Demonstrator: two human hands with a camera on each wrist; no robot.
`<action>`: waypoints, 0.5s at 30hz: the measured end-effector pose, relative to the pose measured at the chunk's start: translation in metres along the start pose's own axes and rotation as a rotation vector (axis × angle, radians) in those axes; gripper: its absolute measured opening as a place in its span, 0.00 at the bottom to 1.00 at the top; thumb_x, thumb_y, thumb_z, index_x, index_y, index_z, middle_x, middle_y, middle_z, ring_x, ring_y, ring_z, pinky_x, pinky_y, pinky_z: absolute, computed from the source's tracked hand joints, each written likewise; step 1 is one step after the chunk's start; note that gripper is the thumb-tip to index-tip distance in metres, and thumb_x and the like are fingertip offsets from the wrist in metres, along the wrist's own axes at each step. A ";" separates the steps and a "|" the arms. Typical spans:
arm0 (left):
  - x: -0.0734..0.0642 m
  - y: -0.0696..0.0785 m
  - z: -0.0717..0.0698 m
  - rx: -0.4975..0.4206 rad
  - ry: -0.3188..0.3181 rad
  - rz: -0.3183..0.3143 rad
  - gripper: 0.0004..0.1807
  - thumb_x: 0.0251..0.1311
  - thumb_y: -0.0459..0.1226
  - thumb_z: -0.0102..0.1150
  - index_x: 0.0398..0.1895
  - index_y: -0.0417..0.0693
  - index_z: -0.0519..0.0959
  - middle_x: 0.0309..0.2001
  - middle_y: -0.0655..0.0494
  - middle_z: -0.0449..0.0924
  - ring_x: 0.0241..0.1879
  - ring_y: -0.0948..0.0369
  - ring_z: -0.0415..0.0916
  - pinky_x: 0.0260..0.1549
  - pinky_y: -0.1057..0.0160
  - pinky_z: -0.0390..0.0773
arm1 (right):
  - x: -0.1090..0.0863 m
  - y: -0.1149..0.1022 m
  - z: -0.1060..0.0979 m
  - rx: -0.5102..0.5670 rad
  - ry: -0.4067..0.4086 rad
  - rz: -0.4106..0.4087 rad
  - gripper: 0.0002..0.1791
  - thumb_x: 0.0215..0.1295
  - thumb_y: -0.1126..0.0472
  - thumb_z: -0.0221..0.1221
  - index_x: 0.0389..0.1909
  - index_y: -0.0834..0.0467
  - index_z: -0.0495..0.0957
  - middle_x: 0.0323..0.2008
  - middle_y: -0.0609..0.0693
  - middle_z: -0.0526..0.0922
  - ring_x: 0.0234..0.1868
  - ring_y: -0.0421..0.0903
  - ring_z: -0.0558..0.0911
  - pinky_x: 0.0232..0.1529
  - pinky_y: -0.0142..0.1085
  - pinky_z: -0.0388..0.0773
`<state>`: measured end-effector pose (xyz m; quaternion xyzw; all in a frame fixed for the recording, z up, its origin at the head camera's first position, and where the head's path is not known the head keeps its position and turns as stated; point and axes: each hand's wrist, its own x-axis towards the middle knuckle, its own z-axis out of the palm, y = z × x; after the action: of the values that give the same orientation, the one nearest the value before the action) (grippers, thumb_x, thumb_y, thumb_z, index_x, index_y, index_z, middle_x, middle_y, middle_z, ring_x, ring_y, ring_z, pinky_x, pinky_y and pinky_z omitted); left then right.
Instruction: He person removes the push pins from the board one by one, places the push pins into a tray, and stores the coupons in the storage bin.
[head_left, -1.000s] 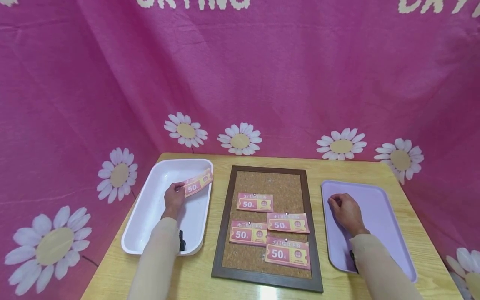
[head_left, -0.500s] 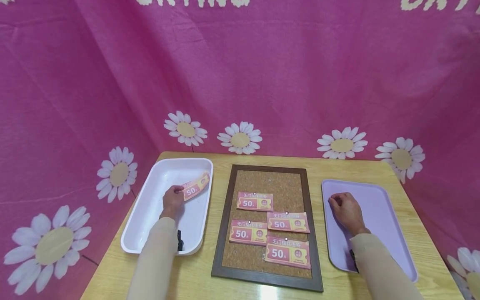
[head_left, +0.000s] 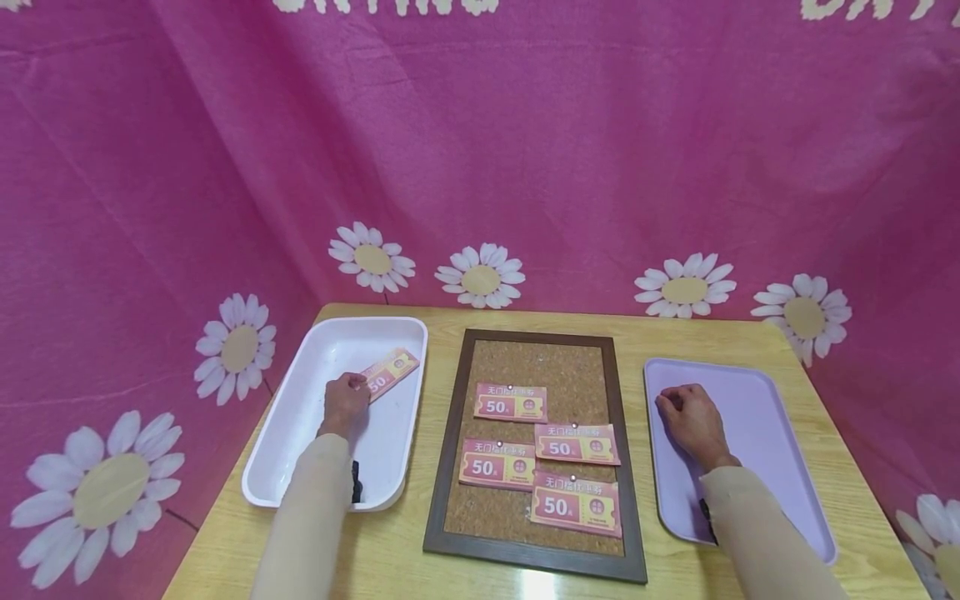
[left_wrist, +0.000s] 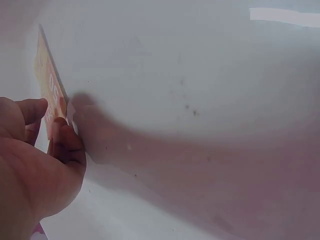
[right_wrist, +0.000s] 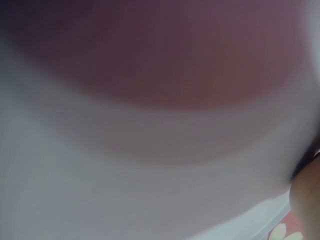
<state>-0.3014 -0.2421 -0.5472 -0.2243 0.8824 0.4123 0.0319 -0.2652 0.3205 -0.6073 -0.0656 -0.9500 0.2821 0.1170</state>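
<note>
In the head view, a pink and yellow coupon marked 50 lies low inside the white basin. My left hand pinches its left end; the left wrist view has thumb and fingers on either side of the coupon, just over the basin floor. My right hand stays low over the left half of the purple tray, fingers curled in and thumb near the index fingertip. I cannot tell whether something small sits between them. The right wrist view is mostly a blurred close-up of the hand.
Between the basin and the tray lies a dark-framed cork board with several similar coupons, each with a pin at its top edge. All stand on a wooden table. A pink flowered curtain surrounds the back and sides.
My left hand has lowered the coupon into the basin and shifted slightly towards me; the coupon has flattened out from a curled, raised position. The right hand has stayed in place.
</note>
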 end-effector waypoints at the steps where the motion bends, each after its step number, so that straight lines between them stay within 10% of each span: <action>1: 0.000 0.000 0.000 -0.007 0.003 0.000 0.20 0.63 0.34 0.47 0.59 0.41 0.72 0.57 0.40 0.72 0.57 0.46 0.70 0.61 0.49 0.67 | 0.000 0.000 0.000 0.001 -0.002 0.001 0.15 0.67 0.58 0.57 0.43 0.66 0.80 0.44 0.63 0.75 0.47 0.62 0.76 0.53 0.56 0.69; 15: 0.007 0.006 -0.006 0.118 0.094 0.127 0.26 0.67 0.42 0.44 0.67 0.41 0.65 0.60 0.36 0.67 0.57 0.42 0.68 0.61 0.45 0.66 | -0.001 -0.001 -0.002 0.005 -0.010 -0.081 0.19 0.68 0.54 0.55 0.48 0.67 0.77 0.45 0.65 0.73 0.48 0.62 0.74 0.54 0.56 0.67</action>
<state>-0.3095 -0.2459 -0.5402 -0.1849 0.9181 0.3500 -0.0227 -0.2633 0.3203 -0.6049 -0.0256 -0.9517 0.2799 0.1238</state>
